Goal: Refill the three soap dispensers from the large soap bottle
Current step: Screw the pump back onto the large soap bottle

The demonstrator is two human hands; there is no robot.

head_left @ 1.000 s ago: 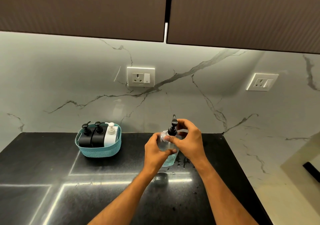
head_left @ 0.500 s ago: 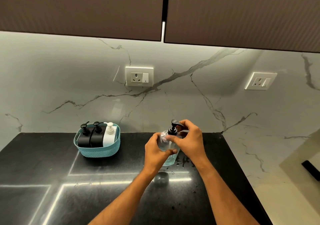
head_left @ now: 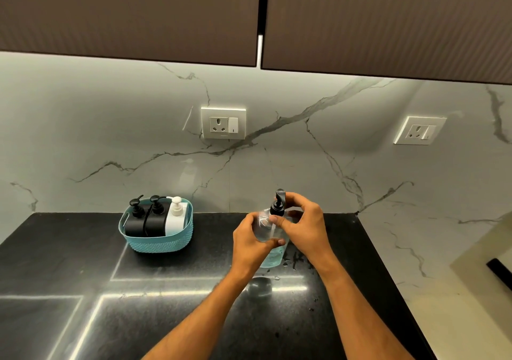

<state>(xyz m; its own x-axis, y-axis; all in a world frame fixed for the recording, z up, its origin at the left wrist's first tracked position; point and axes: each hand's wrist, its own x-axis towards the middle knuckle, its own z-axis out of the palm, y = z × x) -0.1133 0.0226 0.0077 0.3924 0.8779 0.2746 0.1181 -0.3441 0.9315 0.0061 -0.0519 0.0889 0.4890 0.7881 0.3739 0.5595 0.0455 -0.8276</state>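
A: Item one, dispensers: how many are counted, and where are they kept?

B: Three are counted, two black dispensers (head_left: 135,215) (head_left: 156,217) and one white dispenser (head_left: 176,215); all are stood upright in one teal basket (head_left: 156,242), which is placed near the back edge of the black counter (head_left: 83,290), left of its middle.

A: Item two, the bottle?

B: One clear soap bottle (head_left: 273,254) is recorded, with blue liquid seen in its lower part and one black pump (head_left: 278,204) seated at its neck; it is stood near the back edge, right of the basket and well apart from it; small drops are noted on the counter just beside its base.

A: Hands?

B: Two are counted; the left hand (head_left: 249,244) is wrapped around the bottle's body, fingers curled; the pump's collar is pinched by the right hand (head_left: 306,225), thumb and fingertips closed on it.

A: Fixtures?

B: Two wall sockets (head_left: 223,123) (head_left: 419,130); two cabinet doors (head_left: 127,13) (head_left: 388,19) overhead.
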